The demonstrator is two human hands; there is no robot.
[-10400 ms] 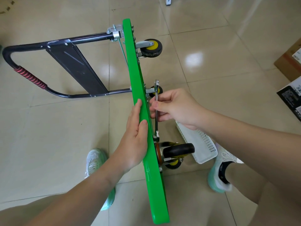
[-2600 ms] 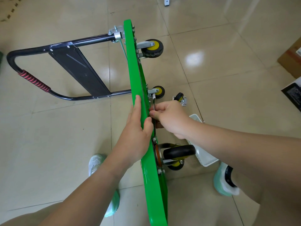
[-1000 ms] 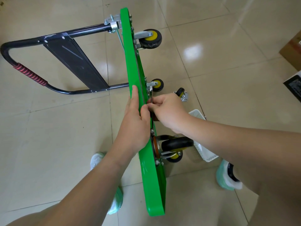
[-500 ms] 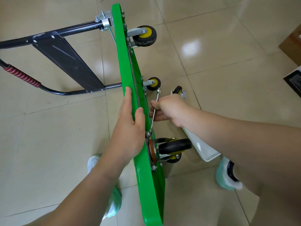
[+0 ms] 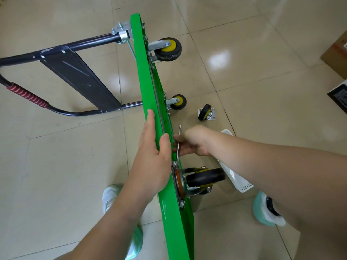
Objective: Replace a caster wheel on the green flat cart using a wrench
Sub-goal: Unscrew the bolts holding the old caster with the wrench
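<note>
The green flat cart stands on its side edge on the floor, wheels pointing right. My left hand grips the deck's upper edge, thumb over the rim. My right hand holds a slim metal wrench, whose lower end sits at a bolt on the mounting plate of the near caster. A loose caster wheel with its plate lies on the floor to the right. Two yellow-hubbed casters sit further along the deck.
The cart's black folding handle with red grip lies flat to the left. A white plastic basket sits under my right forearm. Cardboard boxes stand at the right edge. My shoes rest on the tiles either side of the cart.
My right hand has swung the wrench's free end back toward the deck from its outward tilt half a second ago. The view shifted, baring the loose caster.
</note>
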